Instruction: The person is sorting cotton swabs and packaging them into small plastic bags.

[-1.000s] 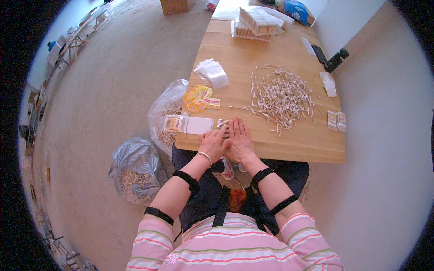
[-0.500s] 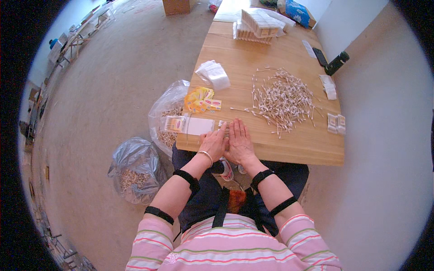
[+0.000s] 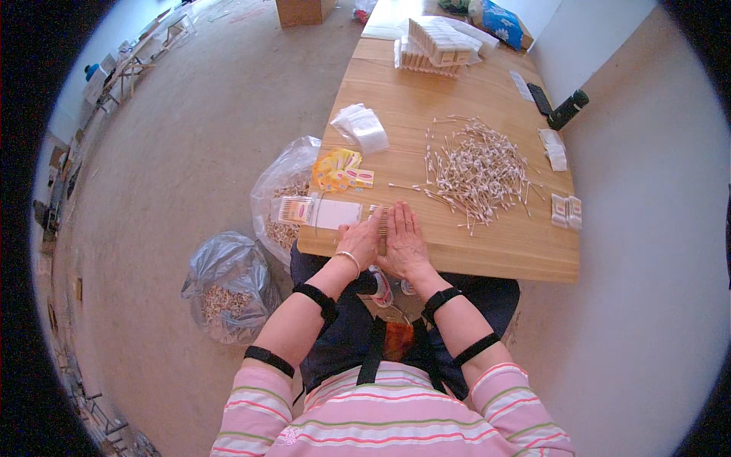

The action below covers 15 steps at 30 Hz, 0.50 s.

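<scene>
Near the table's front edge, a small row of cotton swabs (image 3: pixel 383 220) lies between my two hands, partly hidden by them. My right hand (image 3: pixel 405 239) lies flat along its right side with the fingers stretched out together. From the left, my left hand (image 3: pixel 359 242) rests against the row, index finger extended; its thumb is hidden. The two hands nearly meet at the thumbs. Just left of them is a white card (image 3: pixel 337 214), beside a clear bag of swabs (image 3: pixel 294 209). A loose heap of cotton swabs (image 3: pixel 480 169) spreads beyond my right hand.
Yellow printed cards (image 3: pixel 339 169) and clear empty bags (image 3: pixel 361 127) lie at the table's left edge. Packed swab bundles (image 3: pixel 438 47) are stacked at the back. A dark bottle (image 3: pixel 567 110) and small packs (image 3: pixel 566 210) line the right side. Plastic sacks (image 3: pixel 228 266) stand on the floor.
</scene>
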Tool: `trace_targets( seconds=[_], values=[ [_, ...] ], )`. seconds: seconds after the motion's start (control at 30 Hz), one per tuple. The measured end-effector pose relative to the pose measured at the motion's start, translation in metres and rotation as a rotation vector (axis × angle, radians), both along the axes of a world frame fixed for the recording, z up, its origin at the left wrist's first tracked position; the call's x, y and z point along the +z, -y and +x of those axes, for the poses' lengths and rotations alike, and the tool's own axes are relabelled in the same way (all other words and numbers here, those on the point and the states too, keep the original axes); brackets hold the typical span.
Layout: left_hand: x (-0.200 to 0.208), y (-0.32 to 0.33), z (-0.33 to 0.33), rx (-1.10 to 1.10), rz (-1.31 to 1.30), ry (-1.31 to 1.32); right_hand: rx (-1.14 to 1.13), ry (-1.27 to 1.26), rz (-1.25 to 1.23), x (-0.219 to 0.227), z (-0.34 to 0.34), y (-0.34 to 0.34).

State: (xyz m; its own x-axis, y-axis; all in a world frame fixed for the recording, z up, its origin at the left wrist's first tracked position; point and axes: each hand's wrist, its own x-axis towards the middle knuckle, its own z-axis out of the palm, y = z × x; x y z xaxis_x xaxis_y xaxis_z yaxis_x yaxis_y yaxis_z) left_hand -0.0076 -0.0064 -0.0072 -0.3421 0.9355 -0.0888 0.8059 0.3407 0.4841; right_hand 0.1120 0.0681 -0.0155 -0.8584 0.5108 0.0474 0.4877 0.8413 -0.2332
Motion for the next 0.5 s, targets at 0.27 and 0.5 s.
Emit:
trace_targets(
  seconds=[0.27,0.5],
  values=[
    [-0.0005,-0.0049,-0.0037,-0.019,-0.095,-0.007,-0.003,0.021,-0.012,0.0040,-0.0003,0.0007],
    [0.0049,-0.0105,-0.0044,-0.014,-0.218,0.020,-0.006,0.005,0.043,-0.0005,0.0004,-0.0001]
  ],
)
